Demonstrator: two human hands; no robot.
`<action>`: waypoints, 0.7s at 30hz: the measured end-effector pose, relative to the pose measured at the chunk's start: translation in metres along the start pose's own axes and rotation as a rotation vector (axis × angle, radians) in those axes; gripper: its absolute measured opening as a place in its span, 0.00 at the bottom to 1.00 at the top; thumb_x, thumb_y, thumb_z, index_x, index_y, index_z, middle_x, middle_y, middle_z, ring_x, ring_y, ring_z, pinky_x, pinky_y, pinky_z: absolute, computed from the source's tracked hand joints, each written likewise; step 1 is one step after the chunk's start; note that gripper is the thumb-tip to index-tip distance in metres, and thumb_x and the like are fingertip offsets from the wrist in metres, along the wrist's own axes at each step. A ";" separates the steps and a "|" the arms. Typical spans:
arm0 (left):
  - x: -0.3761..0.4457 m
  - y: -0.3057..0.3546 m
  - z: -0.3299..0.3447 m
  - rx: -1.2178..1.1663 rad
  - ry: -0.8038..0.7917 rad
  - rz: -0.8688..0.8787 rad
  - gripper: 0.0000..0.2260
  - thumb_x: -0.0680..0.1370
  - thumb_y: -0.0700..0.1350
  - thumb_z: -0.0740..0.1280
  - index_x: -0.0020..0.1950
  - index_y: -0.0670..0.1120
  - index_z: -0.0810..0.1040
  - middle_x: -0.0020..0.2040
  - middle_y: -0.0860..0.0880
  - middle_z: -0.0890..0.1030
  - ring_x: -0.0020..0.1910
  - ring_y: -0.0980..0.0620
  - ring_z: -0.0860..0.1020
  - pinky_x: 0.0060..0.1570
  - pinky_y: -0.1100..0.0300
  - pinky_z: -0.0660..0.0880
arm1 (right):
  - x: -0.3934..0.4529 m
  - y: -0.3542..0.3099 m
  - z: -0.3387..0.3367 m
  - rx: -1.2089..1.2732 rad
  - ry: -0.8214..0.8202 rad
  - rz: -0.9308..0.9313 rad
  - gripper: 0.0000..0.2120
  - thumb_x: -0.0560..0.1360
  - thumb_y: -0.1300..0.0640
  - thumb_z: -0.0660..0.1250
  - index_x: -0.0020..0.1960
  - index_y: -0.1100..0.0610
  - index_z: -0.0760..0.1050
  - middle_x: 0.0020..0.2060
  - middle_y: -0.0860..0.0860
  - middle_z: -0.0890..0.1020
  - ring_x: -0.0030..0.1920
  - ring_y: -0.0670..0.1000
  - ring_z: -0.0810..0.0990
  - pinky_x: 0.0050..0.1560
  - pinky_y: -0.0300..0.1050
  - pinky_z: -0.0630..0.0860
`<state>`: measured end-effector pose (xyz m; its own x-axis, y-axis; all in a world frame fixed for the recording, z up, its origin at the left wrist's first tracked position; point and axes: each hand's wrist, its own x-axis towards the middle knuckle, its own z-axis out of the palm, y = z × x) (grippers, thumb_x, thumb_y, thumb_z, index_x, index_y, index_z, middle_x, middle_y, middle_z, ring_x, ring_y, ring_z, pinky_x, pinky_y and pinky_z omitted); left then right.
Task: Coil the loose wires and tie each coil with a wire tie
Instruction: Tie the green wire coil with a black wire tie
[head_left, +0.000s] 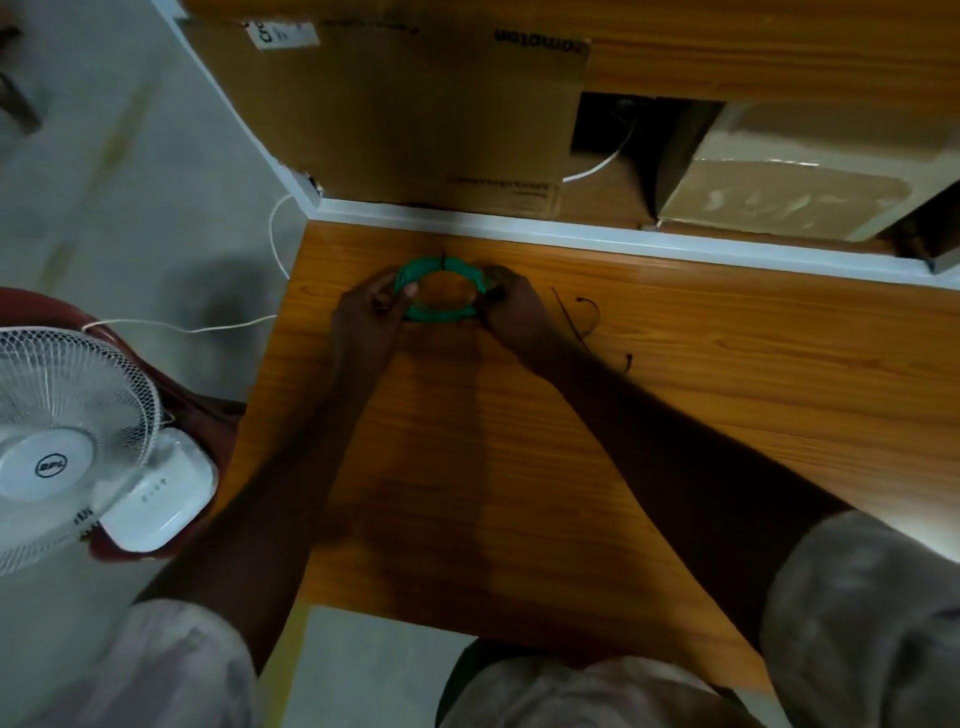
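A green wire coil (441, 270) lies on the wooden table (675, 364) near its far edge. My left hand (366, 317) grips the coil's left side, thumb inside the ring. My right hand (511, 312) holds the coil's right side, fingers pinched around it. A thin black wire tie (443, 258) stands up from the top of the coil. A few loose black wire ties (584, 317) lie on the table just right of my right hand.
Cardboard boxes (415, 114) stand behind the white ledge (571, 231) at the table's far edge. A white fan (78, 447) rests on a dark red chair (208, 415) at the left, with a white cord (208, 327) across the floor.
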<state>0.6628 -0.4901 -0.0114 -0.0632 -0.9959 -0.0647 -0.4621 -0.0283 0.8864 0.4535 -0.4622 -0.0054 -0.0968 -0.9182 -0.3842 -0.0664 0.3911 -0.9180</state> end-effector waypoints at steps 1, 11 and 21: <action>0.010 -0.002 -0.002 0.035 0.016 0.001 0.19 0.82 0.56 0.71 0.71 0.50 0.81 0.59 0.47 0.87 0.55 0.51 0.87 0.47 0.48 0.87 | 0.009 0.000 0.007 -0.021 0.039 -0.011 0.25 0.82 0.60 0.71 0.78 0.56 0.72 0.68 0.56 0.80 0.61 0.57 0.85 0.55 0.59 0.87; 0.023 -0.023 0.008 0.280 0.088 0.013 0.14 0.85 0.49 0.70 0.68 0.44 0.83 0.62 0.46 0.86 0.57 0.56 0.81 0.42 0.76 0.73 | 0.030 0.020 0.040 -0.274 0.101 -0.046 0.26 0.84 0.61 0.68 0.81 0.58 0.68 0.73 0.57 0.78 0.69 0.56 0.80 0.45 0.28 0.80; 0.011 -0.010 0.007 0.337 0.144 -0.016 0.18 0.85 0.49 0.68 0.74 0.44 0.78 0.68 0.43 0.82 0.66 0.46 0.80 0.53 0.65 0.78 | 0.004 0.009 0.012 -0.334 0.114 0.009 0.32 0.84 0.45 0.69 0.84 0.51 0.64 0.69 0.56 0.81 0.62 0.53 0.84 0.48 0.46 0.86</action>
<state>0.6601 -0.4997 -0.0242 0.0606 -0.9981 0.0090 -0.7290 -0.0381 0.6835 0.4644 -0.4630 -0.0162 -0.2079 -0.9091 -0.3610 -0.3840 0.4153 -0.8246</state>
